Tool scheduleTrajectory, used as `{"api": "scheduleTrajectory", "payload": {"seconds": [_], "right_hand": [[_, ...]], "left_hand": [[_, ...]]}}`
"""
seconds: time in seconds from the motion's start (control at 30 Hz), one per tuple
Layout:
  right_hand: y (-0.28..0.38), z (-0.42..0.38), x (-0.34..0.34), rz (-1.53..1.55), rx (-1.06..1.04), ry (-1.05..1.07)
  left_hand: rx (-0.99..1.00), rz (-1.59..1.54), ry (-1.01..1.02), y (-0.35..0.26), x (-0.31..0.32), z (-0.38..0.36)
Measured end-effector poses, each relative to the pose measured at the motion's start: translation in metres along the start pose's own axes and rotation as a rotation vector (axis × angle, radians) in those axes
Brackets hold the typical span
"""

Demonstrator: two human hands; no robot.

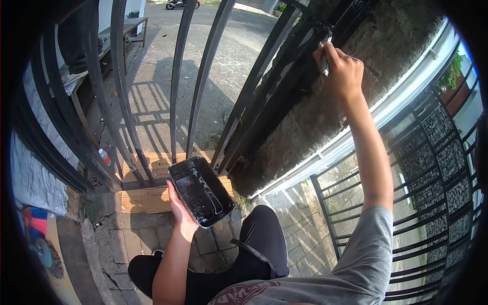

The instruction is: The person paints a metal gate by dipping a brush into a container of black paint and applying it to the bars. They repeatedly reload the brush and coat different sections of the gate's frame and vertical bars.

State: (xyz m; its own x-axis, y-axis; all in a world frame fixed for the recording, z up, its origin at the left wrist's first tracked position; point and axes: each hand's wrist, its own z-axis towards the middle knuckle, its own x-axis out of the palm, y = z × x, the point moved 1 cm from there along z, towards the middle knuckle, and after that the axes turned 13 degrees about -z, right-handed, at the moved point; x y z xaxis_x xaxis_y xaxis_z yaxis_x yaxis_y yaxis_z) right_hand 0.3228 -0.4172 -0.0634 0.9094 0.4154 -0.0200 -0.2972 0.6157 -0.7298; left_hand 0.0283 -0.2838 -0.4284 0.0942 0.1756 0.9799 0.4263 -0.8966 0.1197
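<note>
My left hand (180, 207) holds a black rectangular tray (201, 192) from its left side and underneath, low in front of the gate. Wet-looking black paint with glossy streaks covers the inside of the tray. Raised at the upper right, my right hand (341, 67) has its fingers closed round a small pale-handled tool (326, 63), probably a brush. The far end of that tool meets the black metal post (305, 51) beside the rough wall (325, 107); its tip is too dark to make out.
Black gate bars (180, 76) rise in front of me. Cardboard (145, 201) lies under the gate. A bench (76, 84) and a plastic bottle (104, 156) are on the left. Another black railing (356, 203) stands at right. A motorbike (178, 4) is on the road.
</note>
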Motion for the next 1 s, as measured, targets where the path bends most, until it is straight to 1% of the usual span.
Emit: {"api": "scheduleTrajectory", "payload": {"seconds": [0.07,0.13,0.2,0.27,0.3,0.4,0.47,0.53,0.6,0.63,0.73,0.77,0.8,0.87,0.93,1.0], "right_hand": [[0.001,-0.014,0.003,-0.002,-0.115,0.071],[0.005,-0.017,-0.001,0.097,-0.158,0.132],[-0.003,-0.008,-0.009,0.118,-0.082,0.110],[-0.011,-0.002,-0.003,0.066,-0.023,-0.009],[-0.012,-0.003,-0.003,0.065,-0.027,-0.069],[0.004,-0.022,0.002,0.056,-0.133,0.003],[0.006,-0.023,-0.009,0.259,-0.273,0.228],[0.007,-0.023,-0.007,0.255,-0.179,0.163],[0.000,-0.019,-0.009,0.136,-0.029,-0.005],[-0.002,-0.023,-0.004,0.107,0.028,-0.026],[0.010,-0.046,-0.003,0.170,-0.110,0.065],[0.022,-0.058,0.000,0.264,-0.169,0.113],[0.033,-0.069,0.000,0.279,-0.222,0.178],[0.043,-0.080,0.002,0.284,-0.260,0.263],[0.037,-0.063,-0.007,0.297,-0.079,0.208],[0.032,-0.048,-0.007,0.139,0.057,-0.007]], "left_hand": [[0.009,0.007,-0.001,0.001,0.000,0.001],[-0.007,0.008,0.017,0.001,0.002,0.000],[-0.010,0.011,0.026,0.003,0.003,0.001],[-0.006,0.024,0.013,0.004,0.001,0.000],[-0.005,0.021,0.012,0.004,0.002,-0.001],[-0.011,0.013,0.024,0.007,0.006,-0.001],[-0.016,0.016,0.046,0.007,0.002,0.000],[-0.018,0.024,0.051,0.009,0.003,0.000],[-0.016,0.027,0.039,0.009,0.004,0.000],[-0.012,0.021,0.026,0.010,0.004,0.000],[0.018,0.041,0.009,0.010,0.001,0.000],[0.027,0.056,0.008,0.010,0.000,0.000],[0.020,0.059,0.006,0.011,0.000,0.000],[0.011,0.068,0.003,0.011,0.001,-0.001],[0.019,0.059,-0.009,0.011,-0.001,0.000],[0.021,0.058,-0.031,0.012,-0.001,-0.002]]}}
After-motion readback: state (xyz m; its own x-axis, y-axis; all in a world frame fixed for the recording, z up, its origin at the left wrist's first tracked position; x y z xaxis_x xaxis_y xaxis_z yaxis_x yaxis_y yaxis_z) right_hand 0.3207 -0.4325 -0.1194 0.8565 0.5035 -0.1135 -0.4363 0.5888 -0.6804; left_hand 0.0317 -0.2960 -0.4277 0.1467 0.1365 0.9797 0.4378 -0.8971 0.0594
